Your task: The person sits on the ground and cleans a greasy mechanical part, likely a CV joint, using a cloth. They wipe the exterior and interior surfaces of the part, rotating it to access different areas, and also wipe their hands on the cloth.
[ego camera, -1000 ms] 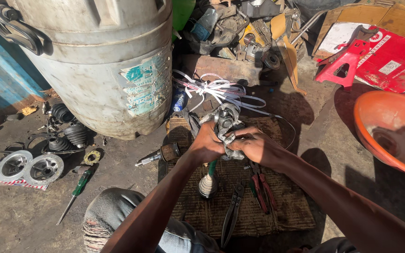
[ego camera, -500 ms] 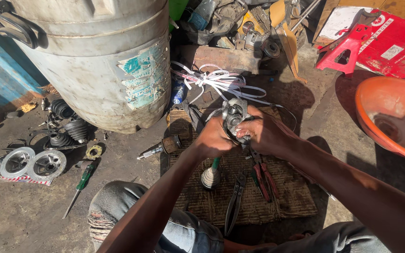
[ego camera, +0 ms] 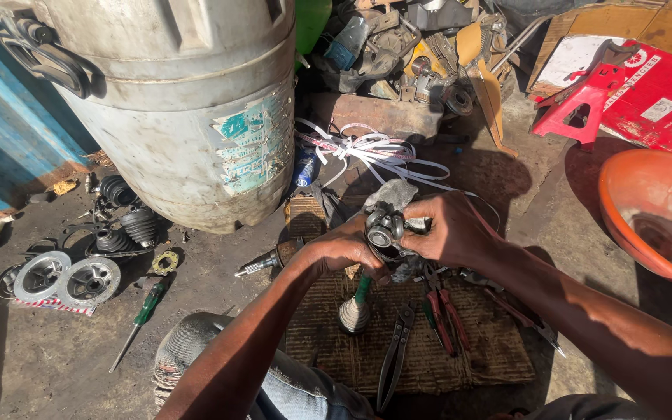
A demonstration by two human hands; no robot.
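Observation:
A greasy metal axle joint (ego camera: 386, 229) with a shiny round cage stands upright over a woven mat (ego camera: 476, 346). Its shaft (ego camera: 362, 289) is green and runs down to a rubber boot (ego camera: 354, 315) resting on the mat. My left hand (ego camera: 344, 250) grips the joint from the left side. My right hand (ego camera: 449, 231) holds its top right, fingers closed around the head and a grey rag (ego camera: 390, 193) behind it. Both forearms reach in from the bottom of the view.
Pliers with red handles (ego camera: 445, 311) and black snips (ego camera: 394, 358) lie on the mat. A big grey drum (ego camera: 188, 117) stands at the left, with rubber boots (ego camera: 122, 222), two metal discs (ego camera: 64, 278) and a green screwdriver (ego camera: 143, 311) on the ground. An orange basin (ego camera: 655, 214) sits right.
Both hands have stayed on the joint while the view shifted slightly. My right hand has turned more over the top of the joint head.

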